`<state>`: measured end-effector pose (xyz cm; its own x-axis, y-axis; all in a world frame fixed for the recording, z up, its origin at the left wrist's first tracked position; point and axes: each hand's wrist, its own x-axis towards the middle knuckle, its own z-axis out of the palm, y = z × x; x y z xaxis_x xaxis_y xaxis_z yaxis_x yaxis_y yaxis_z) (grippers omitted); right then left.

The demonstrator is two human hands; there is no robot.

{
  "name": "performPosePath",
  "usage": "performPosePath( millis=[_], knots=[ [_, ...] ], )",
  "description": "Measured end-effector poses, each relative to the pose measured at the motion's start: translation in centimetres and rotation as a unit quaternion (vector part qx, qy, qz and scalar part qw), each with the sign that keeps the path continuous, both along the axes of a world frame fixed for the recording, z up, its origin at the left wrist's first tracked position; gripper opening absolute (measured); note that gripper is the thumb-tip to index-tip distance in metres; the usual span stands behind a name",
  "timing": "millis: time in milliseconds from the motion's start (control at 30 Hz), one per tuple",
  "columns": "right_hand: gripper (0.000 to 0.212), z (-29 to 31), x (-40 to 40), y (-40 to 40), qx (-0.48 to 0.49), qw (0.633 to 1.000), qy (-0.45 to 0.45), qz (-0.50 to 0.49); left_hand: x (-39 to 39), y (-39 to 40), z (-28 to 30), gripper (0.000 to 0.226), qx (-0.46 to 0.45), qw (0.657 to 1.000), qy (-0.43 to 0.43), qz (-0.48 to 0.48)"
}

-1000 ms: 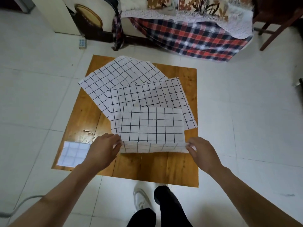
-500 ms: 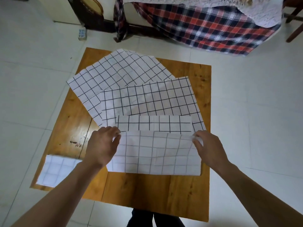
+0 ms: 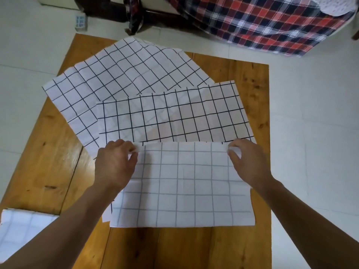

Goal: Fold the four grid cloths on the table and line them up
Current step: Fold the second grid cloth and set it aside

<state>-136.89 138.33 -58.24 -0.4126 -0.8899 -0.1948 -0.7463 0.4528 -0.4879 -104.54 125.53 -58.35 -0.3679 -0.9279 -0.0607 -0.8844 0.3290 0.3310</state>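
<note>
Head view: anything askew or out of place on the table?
Yes. The far grid cloth lies rotated and overhangs the table at its left edge. The small folded cloth at the near-left corner hangs partly off too. No spills or damage visible.

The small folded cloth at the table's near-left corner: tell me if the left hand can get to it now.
Probably yes, but not at once. The folded cloth lies bare, with nothing between it and the left hand. That hand's fingers are pinching a corner of the front cloth, so it would have to let go first.
</note>
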Motion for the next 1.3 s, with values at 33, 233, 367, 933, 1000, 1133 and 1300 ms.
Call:
performPosePath(
  millis=[33,233,367,933,1000,1133,1300],
  knots=[
    [0.015,-0.4,0.1,-0.2,-0.001,1.000,0.000,-0.008,-0.2,0.0,-0.5,0.005,-0.001,1.000,0.002,-0.001],
    [0.013,-1.1,-0.1,-0.2,-0.008,0.999,0.013,-0.040,-0.3,0.0,-1.9,0.013,-0.014,1.000,0.014,0.019],
    [0.032,-0.8,-0.4,0.1,-0.025,0.998,0.042,-0.030,-0.4,0.2,-1.0,0.053,-0.031,0.998,-0.006,0.052],
    [0.031,0.6,5.4,4.8,-0.003,0.994,0.001,0.105,1.0,9.6,0.6,0.033,-0.007,0.996,0.005,-0.089],
    [0.034,0.5,7.1,6.2,0.010,0.993,-0.005,0.119,0.8,11.5,0.4,0.037,0.003,0.993,0.002,-0.120],
    [0.049,0.6,10.6,8.5,0.036,0.988,0.007,0.150,0.4,14.2,-0.2,0.048,0.003,0.988,-0.019,-0.155],
    [0.066,-0.4,12.9,11.4,0.075,0.987,0.021,0.143,1.3,16.5,-0.9,0.059,0.023,0.985,-0.052,-0.164]
  ],
)
